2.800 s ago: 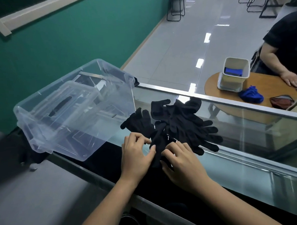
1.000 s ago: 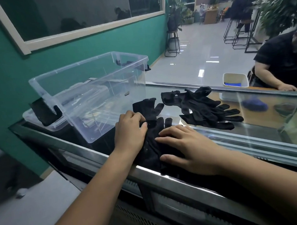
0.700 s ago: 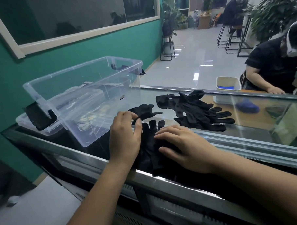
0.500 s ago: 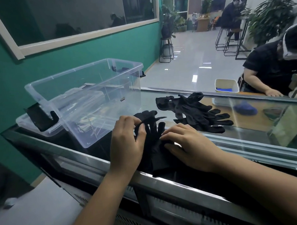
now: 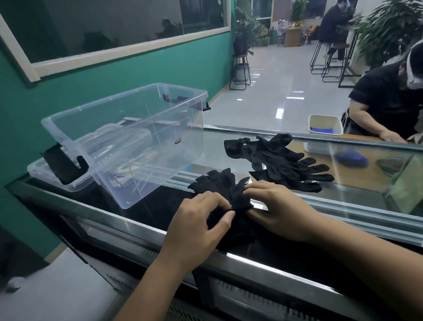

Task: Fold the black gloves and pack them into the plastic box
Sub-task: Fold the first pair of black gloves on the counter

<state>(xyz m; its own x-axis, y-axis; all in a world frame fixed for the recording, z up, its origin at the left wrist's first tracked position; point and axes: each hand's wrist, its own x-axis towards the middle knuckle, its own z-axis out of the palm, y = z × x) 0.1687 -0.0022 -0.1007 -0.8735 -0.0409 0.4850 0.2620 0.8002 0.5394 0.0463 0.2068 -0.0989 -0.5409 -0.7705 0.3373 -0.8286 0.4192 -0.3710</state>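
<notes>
A pair of black gloves (image 5: 222, 187) lies stacked on the glass counter (image 5: 367, 209) in front of me, fingers pointing away to the left. My left hand (image 5: 199, 227) pinches the gloves at their near left side. My right hand (image 5: 278, 207) pinches them from the right, fingertips on the fabric. A loose pile of more black gloves (image 5: 281, 163) lies further back on the glass. The clear plastic box (image 5: 132, 142) stands open to the left, resting on its lid (image 5: 58, 178).
Beyond the counter's far rail a person in black sits at a round wooden table with a white bin (image 5: 324, 131) and a blue cloth (image 5: 352, 154). Green wall on the left. Stools and plants stand far back.
The two gloves under my hands have been laid one on the other and bunched. My right hand went from flat on them to pinching. The view has tilted up.
</notes>
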